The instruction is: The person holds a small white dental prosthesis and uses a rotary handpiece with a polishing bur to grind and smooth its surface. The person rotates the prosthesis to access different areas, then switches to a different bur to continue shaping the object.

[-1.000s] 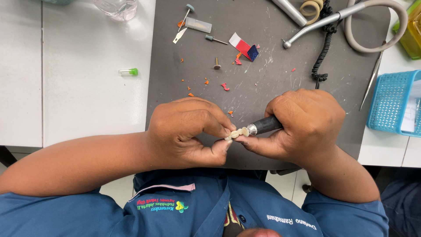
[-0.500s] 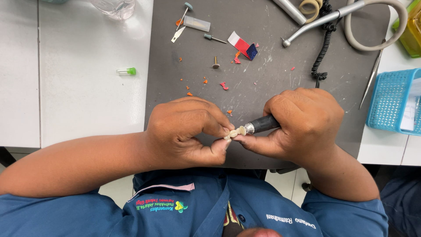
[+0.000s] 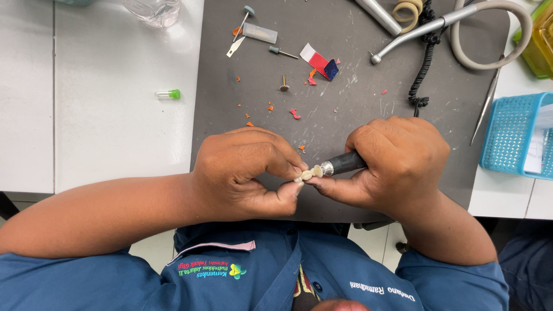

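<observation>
Left hand (image 3: 245, 173), seen from the head camera, pinches a small cream-coloured piece (image 3: 307, 174) between thumb and fingertips, just past the near edge of the dark grey mat (image 3: 345, 86). Touching that piece is the tip of a black-gripped rotary handpiece (image 3: 344, 165), wrapped in the closed right hand (image 3: 397, 164). Orange chips (image 3: 269, 107) litter the mat beyond the knuckles. Well right, at the table edge, sits a blue basket (image 3: 510, 135).
</observation>
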